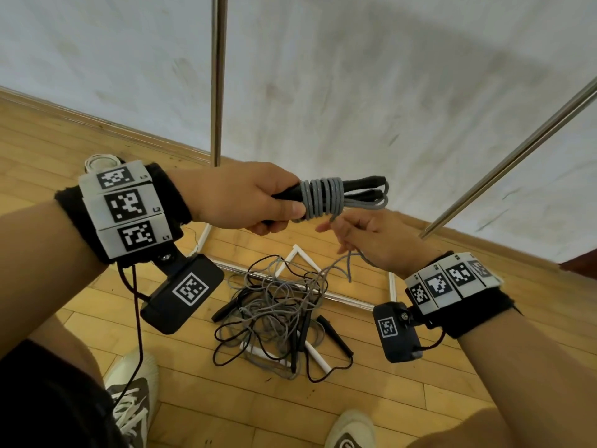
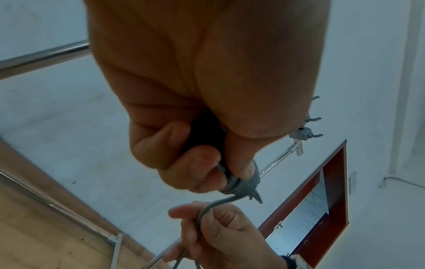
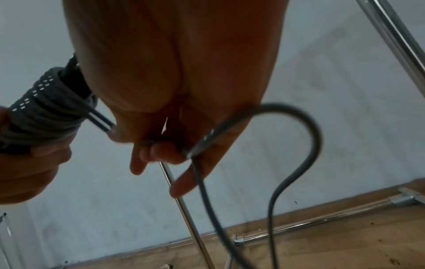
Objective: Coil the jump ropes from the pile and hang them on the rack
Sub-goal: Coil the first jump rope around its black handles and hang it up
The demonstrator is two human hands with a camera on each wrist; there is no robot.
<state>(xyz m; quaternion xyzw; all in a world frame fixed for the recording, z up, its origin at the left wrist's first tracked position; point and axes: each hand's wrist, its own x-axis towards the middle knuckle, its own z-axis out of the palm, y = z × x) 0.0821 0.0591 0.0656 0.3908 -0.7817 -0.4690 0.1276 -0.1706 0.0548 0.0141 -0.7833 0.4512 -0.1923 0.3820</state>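
Observation:
My left hand (image 1: 258, 202) grips a grey jump rope bundle (image 1: 326, 197) by its black handles (image 1: 371, 185), with several grey turns wound round them. The same bundle (image 3: 46, 109) shows at the left of the right wrist view. Just below and right of it, my right hand (image 1: 361, 234) pinches the loose grey tail (image 2: 207, 209) that leaves the wraps. That tail (image 3: 299, 136) loops down past the right palm. A tangled pile of grey and black ropes (image 1: 277, 318) lies on the wooden floor beneath both hands. The rack's steel rail (image 1: 517, 150) slants at the right.
The rack's upright pole (image 1: 218, 79) rises behind my left hand against a white wall. Its white base frame (image 1: 352, 300) lies on the floor round the pile. A coiled white rope (image 1: 101, 161) sits at the far left. My shoes (image 1: 132, 399) stand near the pile.

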